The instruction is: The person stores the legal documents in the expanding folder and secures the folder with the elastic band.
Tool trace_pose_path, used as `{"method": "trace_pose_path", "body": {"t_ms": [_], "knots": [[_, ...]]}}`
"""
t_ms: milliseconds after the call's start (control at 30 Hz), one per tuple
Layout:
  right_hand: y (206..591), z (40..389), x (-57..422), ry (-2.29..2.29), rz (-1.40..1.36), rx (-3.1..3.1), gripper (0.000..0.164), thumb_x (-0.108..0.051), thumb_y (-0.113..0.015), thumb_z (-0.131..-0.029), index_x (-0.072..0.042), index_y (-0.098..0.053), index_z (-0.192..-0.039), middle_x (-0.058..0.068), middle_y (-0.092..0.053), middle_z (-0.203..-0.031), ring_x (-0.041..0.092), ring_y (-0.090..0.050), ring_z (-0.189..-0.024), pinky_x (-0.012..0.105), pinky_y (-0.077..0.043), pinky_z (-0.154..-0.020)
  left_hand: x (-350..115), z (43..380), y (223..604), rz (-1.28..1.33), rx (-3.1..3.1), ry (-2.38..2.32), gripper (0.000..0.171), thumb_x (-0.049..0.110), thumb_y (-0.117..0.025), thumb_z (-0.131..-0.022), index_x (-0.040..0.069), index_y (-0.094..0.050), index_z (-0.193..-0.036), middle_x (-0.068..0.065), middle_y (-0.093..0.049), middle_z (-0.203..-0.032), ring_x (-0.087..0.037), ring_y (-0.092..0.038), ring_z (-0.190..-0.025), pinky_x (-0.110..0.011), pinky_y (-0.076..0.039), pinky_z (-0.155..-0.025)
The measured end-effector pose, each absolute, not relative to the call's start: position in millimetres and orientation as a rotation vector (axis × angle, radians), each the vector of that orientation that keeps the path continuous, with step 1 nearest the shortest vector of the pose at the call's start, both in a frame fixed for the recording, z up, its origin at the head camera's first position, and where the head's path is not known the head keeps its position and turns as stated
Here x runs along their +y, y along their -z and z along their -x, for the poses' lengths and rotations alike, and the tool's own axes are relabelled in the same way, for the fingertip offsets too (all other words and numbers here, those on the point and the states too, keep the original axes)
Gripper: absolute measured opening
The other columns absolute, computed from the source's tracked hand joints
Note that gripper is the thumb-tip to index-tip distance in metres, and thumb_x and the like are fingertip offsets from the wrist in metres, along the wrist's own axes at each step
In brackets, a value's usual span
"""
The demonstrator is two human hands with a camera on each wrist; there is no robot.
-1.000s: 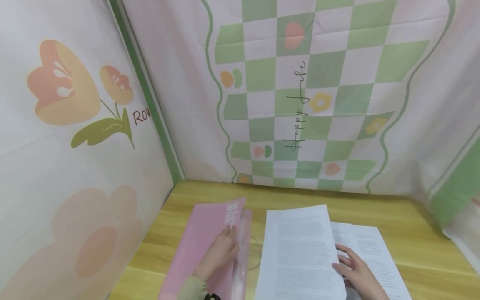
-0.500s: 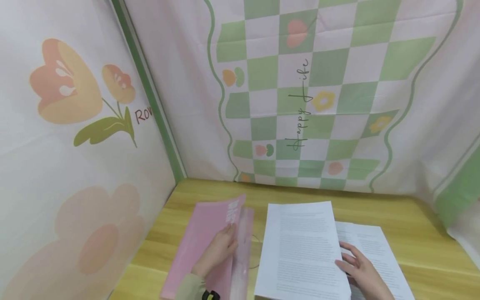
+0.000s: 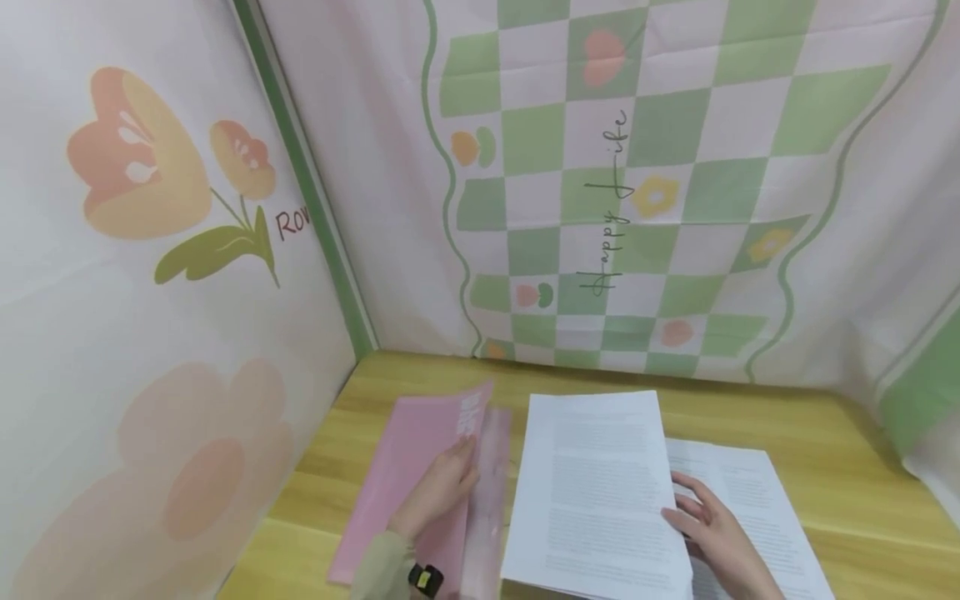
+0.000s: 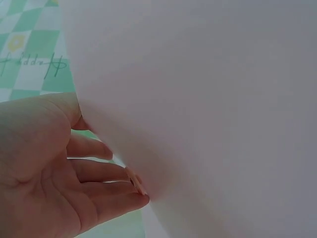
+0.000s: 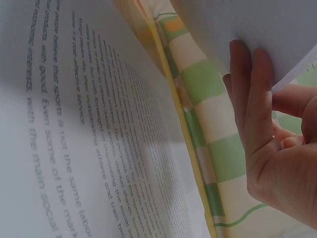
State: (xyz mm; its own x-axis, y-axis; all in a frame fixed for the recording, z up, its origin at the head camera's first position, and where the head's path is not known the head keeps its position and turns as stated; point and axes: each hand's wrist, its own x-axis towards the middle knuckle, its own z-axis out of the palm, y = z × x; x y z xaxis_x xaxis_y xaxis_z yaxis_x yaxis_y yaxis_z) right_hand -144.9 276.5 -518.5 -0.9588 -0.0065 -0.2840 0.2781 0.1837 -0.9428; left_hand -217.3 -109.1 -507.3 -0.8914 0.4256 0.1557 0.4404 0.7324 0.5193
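Observation:
On the left of the head view lies a pink folder [image 3: 408, 475] with white lettering near its far right corner. My left hand [image 3: 438, 487] grips the right edge of its cover, which stands lifted from the translucent part [image 3: 487, 500] below. The left wrist view shows the fingers [image 4: 106, 198] along that edge, the cover's pale inner face filling most of the view. My right hand [image 3: 716, 529] pinches the right edge of a few printed sheets [image 3: 592, 492], held raised and tilted, thumb in front. In the right wrist view, two fingers [image 5: 260, 79] lie against the paper.
More printed sheets [image 3: 750, 500] lie on the wooden table [image 3: 847, 467] beneath and right of the right hand. A thin cord [image 3: 512, 471] shows between folder and raised sheets. Patterned cloth curtains [image 3: 637, 250] border the table at the back and left.
The raised sheets have moved a little away from me and left, with their near edge now in view. The left hand keeps its grip on the folder cover. The head view has shifted slightly.

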Motion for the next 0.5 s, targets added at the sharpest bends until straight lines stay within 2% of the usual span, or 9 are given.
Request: {"method": "trace_pose_path", "body": {"t_ms": [67, 100, 167, 233, 300, 367, 400, 467, 500], "knots": [[516.9, 146.1, 274.5, 1.854, -0.26, 2.238, 0.072, -0.021, -0.061, -0.098, -0.006, -0.019, -0.154, -0.004, -0.068, -0.118, 0.006, -0.069, -0.092, 0.032, -0.06, -0.079, -108.9, 219.1, 507.6, 0.727, -2.897, 0.883, 0.054, 0.008, -0.051, -0.095, -0.016, -0.039, -0.142, -0.036, -0.043, -0.146, -0.044, -0.048, -0.135, -0.053, -0.04, -0.114], [515.8, 146.7, 273.3, 1.848, -0.261, 2.24, 0.072, -0.021, -0.061, -0.098, -0.006, -0.019, -0.154, -0.003, -0.068, -0.118, 0.005, -0.069, -0.093, 0.032, -0.06, -0.079, -108.8, 219.9, 507.5, 0.73, -2.896, 0.878, 0.055, 0.008, -0.051, -0.094, -0.016, -0.039, -0.142, -0.036, -0.043, -0.146, -0.042, -0.055, -0.129, -0.052, -0.042, -0.113], [513.7, 148.5, 271.1, 1.831, -0.258, 2.243, 0.073, -0.023, -0.061, -0.098, -0.006, -0.018, -0.155, 0.001, -0.066, -0.122, 0.004, -0.068, -0.093, 0.031, -0.06, -0.08, -108.8, 221.1, 507.6, 0.74, -2.886, 0.859, 0.054, 0.007, -0.051, -0.094, -0.016, -0.04, -0.142, -0.036, -0.044, -0.145, -0.036, -0.063, -0.111, -0.049, -0.048, -0.108], [511.6, 151.3, 268.0, 1.825, -0.278, 2.235, 0.074, -0.024, -0.062, -0.097, -0.007, -0.018, -0.155, 0.003, -0.066, -0.124, 0.005, -0.068, -0.093, 0.031, -0.061, -0.08, -108.7, 221.9, 506.7, 0.741, -2.883, 0.851, 0.055, 0.007, -0.051, -0.094, -0.016, -0.04, -0.142, -0.036, -0.044, -0.145, -0.023, -0.061, -0.084, -0.046, -0.051, -0.102], [510.2, 153.4, 265.3, 1.818, -0.279, 2.232, 0.075, -0.023, -0.061, -0.098, -0.006, -0.017, -0.156, 0.007, -0.064, -0.128, 0.004, -0.068, -0.093, 0.031, -0.061, -0.08, -108.7, 222.2, 505.7, 0.746, -2.881, 0.852, 0.054, 0.006, -0.051, -0.094, -0.016, -0.04, -0.142, -0.036, -0.044, -0.145, -0.023, -0.062, -0.085, -0.047, -0.05, -0.105], [510.3, 155.6, 262.6, 1.816, -0.279, 2.234, 0.074, -0.022, -0.061, -0.098, -0.006, -0.017, -0.156, 0.011, -0.063, -0.132, 0.003, -0.068, -0.093, 0.03, -0.061, -0.08, -108.8, 222.4, 504.9, 0.742, -2.887, 0.866, 0.054, 0.006, -0.051, -0.094, -0.016, -0.04, -0.142, -0.036, -0.044, -0.145, -0.028, -0.065, -0.105, -0.05, -0.046, -0.11], [510.6, 156.4, 261.3, 1.82, -0.276, 2.235, 0.074, -0.021, -0.06, -0.098, -0.006, -0.017, -0.156, 0.012, -0.062, -0.133, 0.003, -0.068, -0.093, 0.03, -0.061, -0.08, -108.9, 222.5, 504.7, 0.736, -2.893, 0.875, 0.054, 0.007, -0.051, -0.094, -0.016, -0.04, -0.142, -0.036, -0.044, -0.145, -0.029, -0.064, -0.11, -0.051, -0.044, -0.112], [511.6, 157.9, 258.8, 1.825, -0.268, 2.236, 0.073, -0.019, -0.059, -0.098, -0.006, -0.017, -0.156, 0.014, -0.061, -0.135, 0.003, -0.068, -0.092, 0.029, -0.061, -0.079, -109.0, 222.4, 504.9, 0.728, -2.902, 0.884, 0.054, 0.007, -0.05, -0.094, -0.016, -0.04, -0.142, -0.036, -0.044, -0.145, -0.038, -0.054, -0.13, -0.053, -0.039, -0.114], [512.0, 158.8, 257.5, 1.829, -0.264, 2.233, 0.073, -0.018, -0.059, -0.098, -0.006, -0.017, -0.156, 0.014, -0.061, -0.135, 0.003, -0.068, -0.092, 0.03, -0.061, -0.079, -109.0, 222.5, 505.1, 0.718, -2.91, 0.894, 0.054, 0.008, -0.05, -0.095, -0.015, -0.04, -0.142, -0.035, -0.044, -0.146, -0.038, -0.055, -0.129, -0.053, -0.039, -0.115]]}}
